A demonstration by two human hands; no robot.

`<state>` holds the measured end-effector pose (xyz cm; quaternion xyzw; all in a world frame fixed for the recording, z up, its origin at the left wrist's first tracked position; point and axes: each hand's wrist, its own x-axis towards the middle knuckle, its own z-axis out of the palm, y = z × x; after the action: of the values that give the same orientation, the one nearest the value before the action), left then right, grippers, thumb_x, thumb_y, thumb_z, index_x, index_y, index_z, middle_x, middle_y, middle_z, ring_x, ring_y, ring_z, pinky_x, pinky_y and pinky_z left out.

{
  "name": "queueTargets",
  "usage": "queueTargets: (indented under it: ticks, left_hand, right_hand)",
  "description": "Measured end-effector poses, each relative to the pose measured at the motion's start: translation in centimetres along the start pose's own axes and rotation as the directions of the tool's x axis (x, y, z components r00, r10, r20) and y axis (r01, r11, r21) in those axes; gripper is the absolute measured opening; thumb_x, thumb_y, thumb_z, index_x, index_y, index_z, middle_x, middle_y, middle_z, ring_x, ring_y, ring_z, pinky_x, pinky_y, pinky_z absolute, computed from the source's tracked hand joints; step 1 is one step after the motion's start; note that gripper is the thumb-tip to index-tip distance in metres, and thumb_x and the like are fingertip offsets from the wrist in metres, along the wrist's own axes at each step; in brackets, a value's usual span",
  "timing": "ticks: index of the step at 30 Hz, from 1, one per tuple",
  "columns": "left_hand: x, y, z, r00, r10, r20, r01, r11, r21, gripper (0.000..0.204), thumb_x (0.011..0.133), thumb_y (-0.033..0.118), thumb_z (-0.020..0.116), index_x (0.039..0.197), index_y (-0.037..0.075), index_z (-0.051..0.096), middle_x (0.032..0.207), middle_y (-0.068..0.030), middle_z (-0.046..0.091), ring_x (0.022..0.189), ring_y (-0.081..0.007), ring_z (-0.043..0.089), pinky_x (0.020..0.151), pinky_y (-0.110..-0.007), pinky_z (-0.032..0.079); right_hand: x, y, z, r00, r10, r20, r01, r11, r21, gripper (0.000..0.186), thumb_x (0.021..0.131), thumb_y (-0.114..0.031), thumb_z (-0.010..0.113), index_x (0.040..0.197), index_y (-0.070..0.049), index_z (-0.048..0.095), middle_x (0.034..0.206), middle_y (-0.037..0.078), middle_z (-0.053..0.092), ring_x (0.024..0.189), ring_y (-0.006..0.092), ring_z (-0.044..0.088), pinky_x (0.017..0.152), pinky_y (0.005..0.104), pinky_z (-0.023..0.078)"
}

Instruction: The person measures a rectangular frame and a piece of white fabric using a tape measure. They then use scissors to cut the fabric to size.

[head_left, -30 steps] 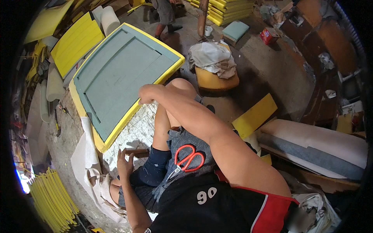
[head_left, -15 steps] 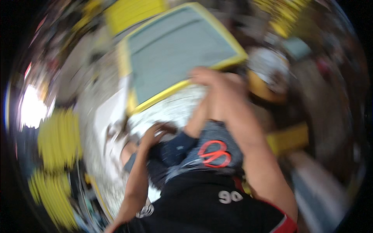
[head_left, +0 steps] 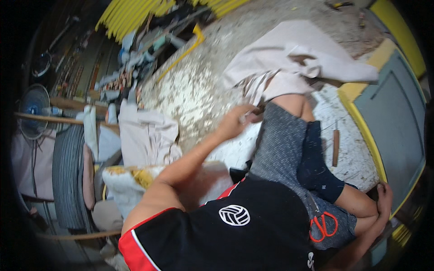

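My left hand [head_left: 242,118], beside my left thigh, has curled fingers around something I cannot make out, close to the pale fabric [head_left: 289,54] draped by my bare leg. My right hand [head_left: 383,194] is at the far right, its fingers curled on the yellow edge of the grey-green panel [head_left: 398,113]. Orange-handled scissors [head_left: 323,226] lie on my grey shorts by my right thigh. A slim wooden-looking bar [head_left: 335,149] lies on the white scuffed surface [head_left: 357,158] between my leg and the panel.
Yellow strips [head_left: 126,18] lie at the upper left near cluttered scraps and a yellow bent piece [head_left: 196,34]. A fan [head_left: 34,108], wooden slats and a grey coiled bundle [head_left: 68,180] stand at the left. More fabric [head_left: 147,131] lies behind my left arm. A hammer-like tool [head_left: 339,5] lies at the top.
The view has swung sharply left, so the panel now sits at the right edge. My left hand has moved outward to beside the thigh. My right hand remains at the panel's edge.
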<state>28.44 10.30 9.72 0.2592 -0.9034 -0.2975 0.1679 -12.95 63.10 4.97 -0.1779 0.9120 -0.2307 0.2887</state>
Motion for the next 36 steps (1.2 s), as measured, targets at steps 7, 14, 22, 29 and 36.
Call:
queueTargets:
  ticks: [7, 14, 22, 29, 36]
  left_hand:
    - [-15.5, -13.1, -13.5, 0.388, -0.856, 0.343, 0.609, 0.517, 0.602, 0.062, 0.09, 0.052, 0.062, 0.127, 0.002, 0.062, 0.122, -0.0238, 0.064, 0.115, -0.0382, 0.061, 0.097, -0.043, 0.048]
    - [-13.3, -0.9, -9.6, 0.224, -0.588, 0.777, 0.535, 0.741, 0.406, 0.064, 0.089, 0.063, 0.055, 0.114, 0.005, 0.066, 0.1, -0.0231, 0.07, 0.094, -0.0403, 0.067, 0.083, -0.047, 0.051]
    - [-13.4, -6.2, -13.3, -0.198, -0.487, 0.851, 0.858, 0.333, 0.39, 0.053, 0.089, 0.055, 0.064, 0.097, 0.003, 0.073, 0.083, -0.0126, 0.073, 0.079, -0.0219, 0.07, 0.069, -0.036, 0.056]
    - [-23.8, -11.0, -14.3, -0.281, -0.563, 0.777, 0.946, -0.3, 0.125, 0.035, 0.095, 0.032, 0.065, 0.098, -0.002, 0.072, 0.081, -0.0116, 0.073, 0.064, -0.0183, 0.07, 0.056, -0.03, 0.059]
    - [-23.6, -11.6, -8.4, 0.203, -0.659, 0.724, 0.74, 0.587, 0.327, 0.079, 0.078, 0.058, 0.074, 0.125, -0.003, 0.057, 0.117, -0.0296, 0.063, 0.111, -0.0421, 0.061, 0.096, -0.045, 0.048]
  right_hand:
    - [4.6, 0.9, -0.8, 0.95, 0.126, 0.287, -0.056, 0.969, -0.242, 0.041, 0.096, -0.03, 0.06, 0.116, 0.007, 0.062, 0.107, 0.021, 0.067, 0.101, 0.0279, 0.062, 0.09, 0.0377, 0.046]
    - [3.6, 2.5, -1.4, 0.884, 0.27, 0.383, -0.196, 0.955, -0.221, 0.036, 0.098, -0.03, 0.059, 0.106, 0.005, 0.063, 0.093, 0.014, 0.062, 0.085, 0.0226, 0.056, 0.077, 0.0357, 0.044]
    - [4.6, 0.9, -1.0, 0.842, 0.308, 0.444, -0.251, 0.95, -0.184, 0.033, 0.099, -0.03, 0.058, 0.095, 0.002, 0.064, 0.077, 0.005, 0.057, 0.067, 0.0165, 0.049, 0.063, 0.0335, 0.042]
    - [6.9, 4.2, -0.3, 0.848, 0.359, 0.389, -0.294, 0.931, -0.218, 0.033, 0.1, -0.029, 0.054, 0.09, 0.002, 0.063, 0.069, 0.006, 0.052, 0.062, 0.0172, 0.047, 0.059, 0.0344, 0.04]
    - [6.9, 3.2, 1.0, 0.875, 0.329, 0.356, -0.24, 0.932, -0.271, 0.033, 0.1, -0.028, 0.053, 0.093, 0.002, 0.064, 0.07, 0.01, 0.055, 0.064, 0.02, 0.049, 0.061, 0.0366, 0.042]
